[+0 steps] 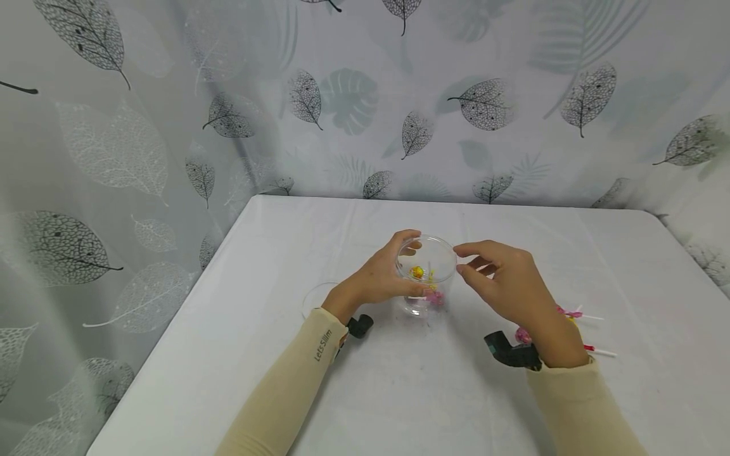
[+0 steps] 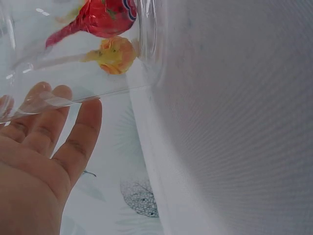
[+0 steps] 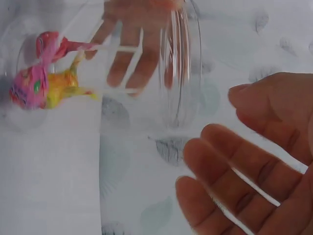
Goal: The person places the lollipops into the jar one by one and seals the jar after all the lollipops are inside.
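White cloth covers the table (image 1: 422,392), and over its middle sits a clear jar (image 1: 433,272), mouth upward; whether its base touches the cloth I cannot tell. Near the jar's bottom lie wrapped lollipops: a pink lollipop (image 3: 30,89), a yellow lollipop (image 3: 62,88) just beside it and a red lollipop (image 3: 55,45), their sticks pointing toward the mouth. The left hand (image 1: 379,275) grips the jar from the side, thumb across the near wall, the other fingers round the far one. The right hand (image 1: 504,278) is at the rim, its fingers loosely bent and slightly spread, the thumb apart from them; whether a fingertip touches the rim I cannot tell. On the cloth by the left wrist lies a clear round lid (image 1: 312,297), partly hidden by the arm. More lollipops (image 1: 521,335), pink and red among them, lie beside and partly behind the right wrist. Both arms wear beige sleeves (image 1: 285,386). Behind the table and along its left hangs a pale curtain (image 1: 365,57) printed with grey leaves
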The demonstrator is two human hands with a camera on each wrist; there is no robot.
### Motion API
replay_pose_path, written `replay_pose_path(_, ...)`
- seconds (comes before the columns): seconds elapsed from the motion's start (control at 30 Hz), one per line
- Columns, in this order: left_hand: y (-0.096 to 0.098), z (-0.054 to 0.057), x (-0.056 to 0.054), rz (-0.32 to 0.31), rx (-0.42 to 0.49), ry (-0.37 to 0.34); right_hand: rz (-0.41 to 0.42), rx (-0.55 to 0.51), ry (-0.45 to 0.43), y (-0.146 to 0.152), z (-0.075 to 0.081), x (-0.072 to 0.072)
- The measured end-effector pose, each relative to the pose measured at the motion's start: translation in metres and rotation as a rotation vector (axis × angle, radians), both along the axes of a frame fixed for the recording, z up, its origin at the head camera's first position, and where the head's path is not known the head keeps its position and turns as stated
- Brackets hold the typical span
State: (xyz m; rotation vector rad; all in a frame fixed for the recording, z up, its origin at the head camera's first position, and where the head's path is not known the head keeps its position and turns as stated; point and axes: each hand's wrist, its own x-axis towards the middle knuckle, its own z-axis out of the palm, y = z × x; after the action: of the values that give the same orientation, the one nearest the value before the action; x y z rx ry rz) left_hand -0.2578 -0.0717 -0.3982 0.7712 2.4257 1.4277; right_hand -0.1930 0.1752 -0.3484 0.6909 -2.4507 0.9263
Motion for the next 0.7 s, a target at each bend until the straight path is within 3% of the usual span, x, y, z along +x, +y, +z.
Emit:
replay_pose_path(0.13, -0.001, -0.001, 0.000, 0.002, -0.005, 0.003, -0.070, 0.012, -0.093, 0.020, 0.001, -0.004)
replay_pose_path(0.4, -0.005, -0.001, -0.002, -0.011, 0.004, 0.001, -0.287, 0.094, -0.334, 0.079, -0.001, -0.013)
replay_pose_path(0.57, -0.007, 0.001, -0.002, 0.001, -0.004, 0.007, -0.324, 0.174, -0.468, 0.113, -0.004, -0.017)
replay_pose_path(0.7, -0.008, 0.002, -0.002, 0.009, 0.001, -0.001, -0.327, 0.259, -0.630, 0.137, -0.006, -0.018)
